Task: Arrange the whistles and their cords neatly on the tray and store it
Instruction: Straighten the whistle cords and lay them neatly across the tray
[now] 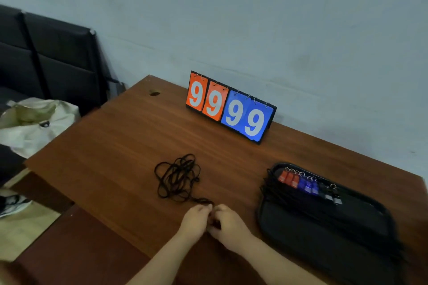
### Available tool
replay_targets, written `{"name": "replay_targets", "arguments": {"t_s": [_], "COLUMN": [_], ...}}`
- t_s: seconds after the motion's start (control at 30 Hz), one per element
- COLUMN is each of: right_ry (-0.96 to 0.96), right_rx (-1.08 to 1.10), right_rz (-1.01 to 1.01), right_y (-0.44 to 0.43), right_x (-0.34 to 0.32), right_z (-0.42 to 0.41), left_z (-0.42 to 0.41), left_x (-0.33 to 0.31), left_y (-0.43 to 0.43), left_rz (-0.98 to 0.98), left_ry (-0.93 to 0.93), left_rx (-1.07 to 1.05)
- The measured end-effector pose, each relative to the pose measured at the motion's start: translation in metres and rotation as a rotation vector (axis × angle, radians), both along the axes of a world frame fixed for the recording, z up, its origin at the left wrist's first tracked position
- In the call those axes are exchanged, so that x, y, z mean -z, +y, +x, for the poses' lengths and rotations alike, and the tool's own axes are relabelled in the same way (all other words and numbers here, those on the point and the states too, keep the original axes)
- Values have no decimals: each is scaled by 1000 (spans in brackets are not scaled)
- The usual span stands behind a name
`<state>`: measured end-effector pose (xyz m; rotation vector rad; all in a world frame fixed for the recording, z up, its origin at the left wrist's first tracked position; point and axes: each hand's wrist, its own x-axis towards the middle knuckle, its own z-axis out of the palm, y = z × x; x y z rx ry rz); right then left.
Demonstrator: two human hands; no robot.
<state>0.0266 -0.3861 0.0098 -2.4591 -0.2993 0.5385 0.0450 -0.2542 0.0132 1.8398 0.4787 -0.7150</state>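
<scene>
Just beyond the fingertips, up and slightly to the left of both hands, lies the loose tangle of black cord [178,178], spread in slack loops on the wooden table [111,141] with a single strand trailing from its near edge straight back to where the hands meet. The left hand [195,221] and the right hand [228,227] are drawn together, knuckles nearly touching, fingers curled and apparently pinching that trailing end between them; whether a whistle is also held there is hidden by the fingers. The tangle's longer run goes from far to near, roughly in line with the strand, so pulling toward the body would probably draw it out lengthwise. The left hand sits marginally nearer the pile. Off to the right of the right hand, well apart from the tangle, rests the black tray [328,222], whose long axis slants from upper left to lower right; along its far end stands a row of whistles [308,186], red, then blue, then dark, each with a ring, with cords laid beneath them. Any cord sorted here will likely have to travel rightward, which favours the right hand.
</scene>
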Motion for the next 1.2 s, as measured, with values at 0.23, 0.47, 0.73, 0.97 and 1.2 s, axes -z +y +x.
{"name": "replay_targets", "arguments": {"t_s": [0.23, 0.47, 0.73, 0.97, 1.2], "right_ry": [92, 318, 167, -394, -368], "right_rx": [157, 206, 285, 486, 532], "right_rz": [282, 157, 121, 419, 482], "right_y": [-32, -60, -70, -35, -30], "right_x": [-43, -59, -76, -139, -164], "right_z": [-6, -25, -29, -15, 0], "left_z": [10, 44, 48, 20, 14], "left_x": [-34, -80, -118, -152, -154], "left_y": [-15, -23, -16, -35, -47], "left_rz": [-497, -677, -807, -788, -870], "left_ry": [339, 40, -130, -233, -124], "left_rx": [-187, -591, -436, -12, -29]}}
